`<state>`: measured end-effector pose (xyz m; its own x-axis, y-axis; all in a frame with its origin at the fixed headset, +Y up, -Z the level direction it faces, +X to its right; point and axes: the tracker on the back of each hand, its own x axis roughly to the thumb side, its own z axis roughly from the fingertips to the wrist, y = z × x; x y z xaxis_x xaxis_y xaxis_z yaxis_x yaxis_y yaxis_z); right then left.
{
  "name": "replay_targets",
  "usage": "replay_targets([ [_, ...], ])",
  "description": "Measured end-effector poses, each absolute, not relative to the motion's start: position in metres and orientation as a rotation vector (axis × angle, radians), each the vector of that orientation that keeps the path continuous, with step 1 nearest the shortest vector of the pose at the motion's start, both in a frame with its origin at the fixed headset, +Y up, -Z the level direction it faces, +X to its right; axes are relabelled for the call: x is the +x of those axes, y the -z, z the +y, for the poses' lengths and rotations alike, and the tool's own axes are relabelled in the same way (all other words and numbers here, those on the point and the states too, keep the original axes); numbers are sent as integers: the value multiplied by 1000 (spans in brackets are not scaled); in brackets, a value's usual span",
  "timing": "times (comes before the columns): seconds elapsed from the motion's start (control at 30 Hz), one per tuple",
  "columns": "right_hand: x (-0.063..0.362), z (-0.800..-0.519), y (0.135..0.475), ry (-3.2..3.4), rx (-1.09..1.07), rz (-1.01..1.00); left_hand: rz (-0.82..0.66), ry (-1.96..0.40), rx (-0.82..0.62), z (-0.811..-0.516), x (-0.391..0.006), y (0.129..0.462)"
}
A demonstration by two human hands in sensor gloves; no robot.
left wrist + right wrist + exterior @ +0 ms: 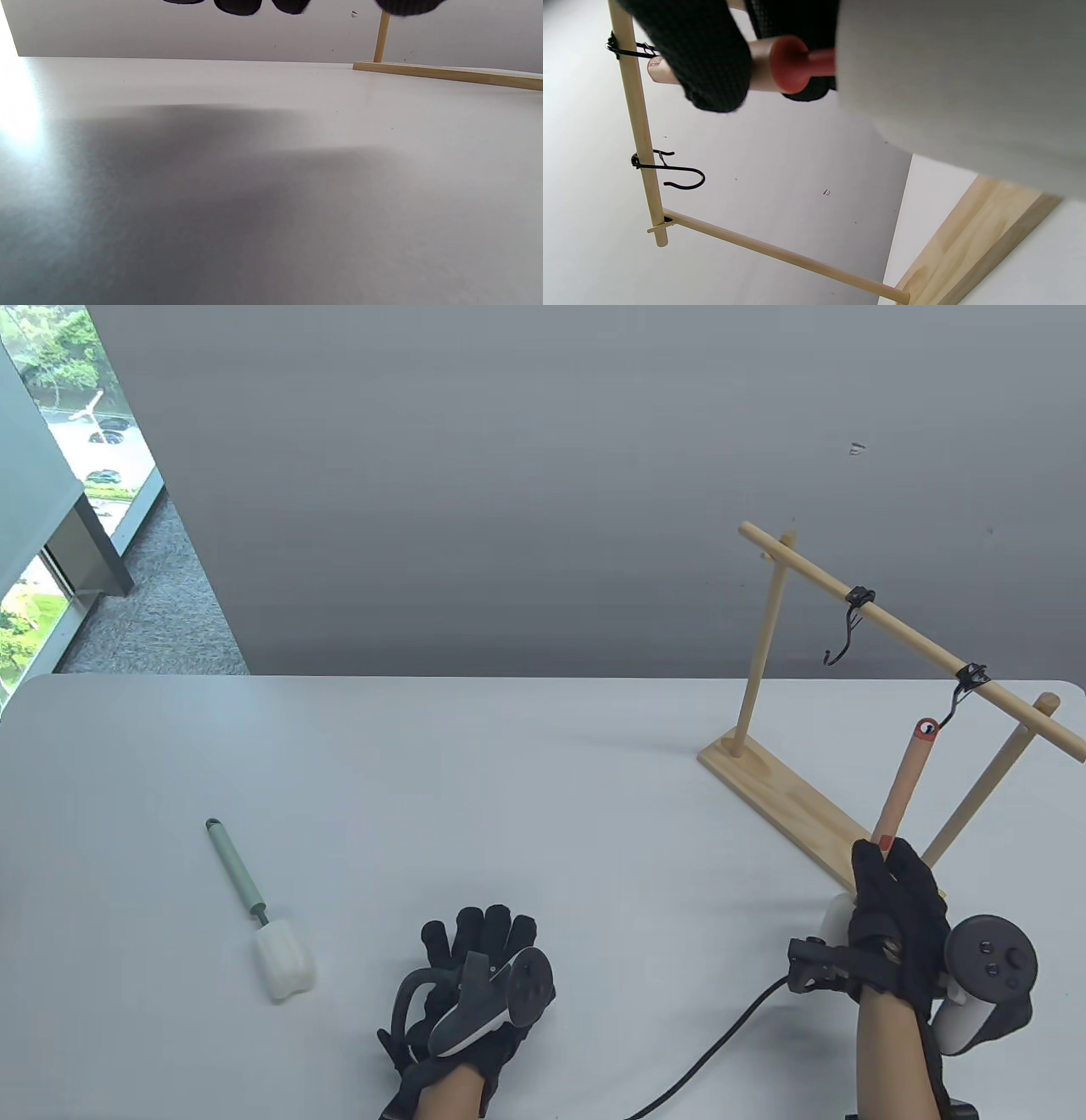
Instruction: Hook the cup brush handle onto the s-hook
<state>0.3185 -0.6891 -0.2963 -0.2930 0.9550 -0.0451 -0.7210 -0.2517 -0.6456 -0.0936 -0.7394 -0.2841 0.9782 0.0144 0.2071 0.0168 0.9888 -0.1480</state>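
Note:
My right hand (895, 899) grips the lower end of an orange-handled cup brush (901, 789). The handle's top loop sits at the near black S-hook (959, 700) on the wooden rack's rail (912, 640). In the right wrist view my fingers (708, 55) wrap the tan handle (759, 63), and the white sponge head (946, 72) fills the upper right. A second S-hook (844, 632) hangs empty farther along the rail; it also shows in the right wrist view (670, 171). My left hand (475, 984) rests flat on the table, holding nothing.
A green-handled cup brush (254, 908) with a white sponge head lies on the table at the left. The rack's wooden base (797, 806) stands at the right; it also shows in the left wrist view (445, 74). A black cable (713, 1052) runs to my right wrist.

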Motion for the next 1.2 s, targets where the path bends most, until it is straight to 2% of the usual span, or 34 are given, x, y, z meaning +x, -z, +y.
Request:
replay_targets([
  [0.37, 326, -690, 297, -1742, -534, -588, -209, 5, -161, -740, -94, 285],
  [0.57, 330, -701, 299, -1725, -567, -542, -207, 6, -168, -741, -94, 285],
  [0.93, 327, -713, 294, -1781, -557, -573, -206, 8, -173, -741, -94, 285],
  [1.2, 321, -709, 287, -1827, -516, -631, -207, 8, -174, -742, -94, 285],
])
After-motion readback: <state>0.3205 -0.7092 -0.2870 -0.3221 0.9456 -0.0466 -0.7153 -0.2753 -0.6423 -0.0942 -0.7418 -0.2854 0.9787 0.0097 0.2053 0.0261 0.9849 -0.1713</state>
